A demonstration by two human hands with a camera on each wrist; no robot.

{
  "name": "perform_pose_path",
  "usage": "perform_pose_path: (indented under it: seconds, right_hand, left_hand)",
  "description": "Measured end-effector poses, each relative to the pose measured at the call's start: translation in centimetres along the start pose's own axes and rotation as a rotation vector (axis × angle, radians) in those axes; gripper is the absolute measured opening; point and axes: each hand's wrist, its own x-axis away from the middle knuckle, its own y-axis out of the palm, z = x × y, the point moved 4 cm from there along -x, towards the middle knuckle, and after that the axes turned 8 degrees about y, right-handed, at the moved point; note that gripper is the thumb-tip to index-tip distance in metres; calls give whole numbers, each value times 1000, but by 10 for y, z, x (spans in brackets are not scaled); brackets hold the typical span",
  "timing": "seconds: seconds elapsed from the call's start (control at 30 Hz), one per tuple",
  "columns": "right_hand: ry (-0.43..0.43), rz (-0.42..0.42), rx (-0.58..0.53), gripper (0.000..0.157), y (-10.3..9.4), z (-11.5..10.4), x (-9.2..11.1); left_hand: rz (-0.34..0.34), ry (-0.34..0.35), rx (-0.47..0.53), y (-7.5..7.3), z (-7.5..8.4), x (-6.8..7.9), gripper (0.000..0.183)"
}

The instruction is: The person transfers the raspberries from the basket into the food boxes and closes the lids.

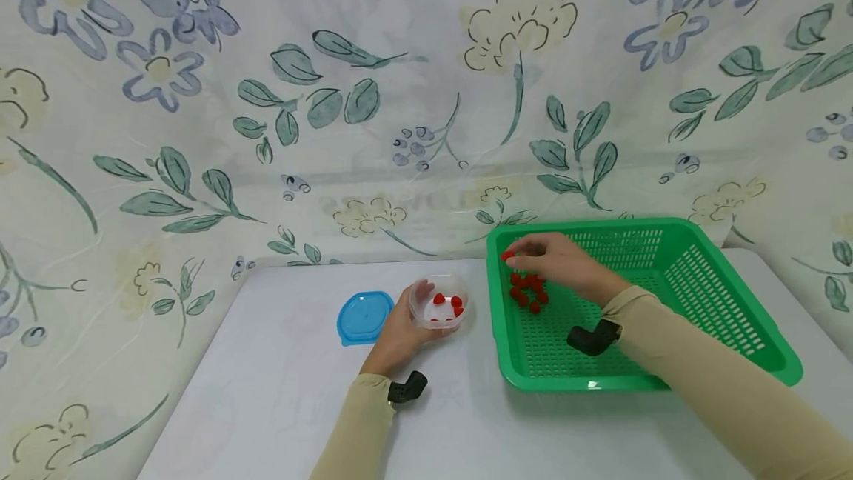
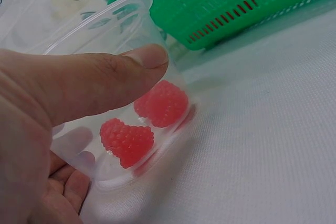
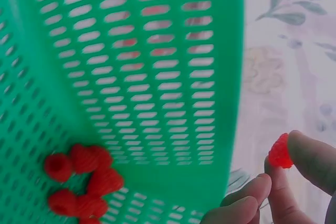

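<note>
White tabletop (image 1: 280,391), green slotted basket (image 1: 593,384) parked at the head view's 4 o'clock. The right hand (image 1: 563,264) is poised over its 10 o'clock end. In the left hand (image 1: 400,338), a clear cup (image 1: 448,287) is gripped at the basket's 9 o'clock, blue lid (image 1: 365,317) laid past it. 1 raspberry (image 3: 280,151) is pinched in the right hand, so berry transfer seems underway; next, the rim should be cleared, the narrow tabletop gap crossed, raspberry dropped through the cup's open top.

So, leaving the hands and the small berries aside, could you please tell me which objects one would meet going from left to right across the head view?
Blue lid → clear container → green basket.
</note>
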Motion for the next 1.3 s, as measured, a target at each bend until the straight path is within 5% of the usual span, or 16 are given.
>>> perform_pose_path:
  seconds: [0.63,1.3]
  right_hand:
    - [-23,-28,-18,29,36,-30,-9]
    - [-91,-8,109,20,58,-43,-23]
  left_hand:
    - [-4,10,9,0,-2,-1,100]
    - [-13,28,11,-1,0,-3,100]
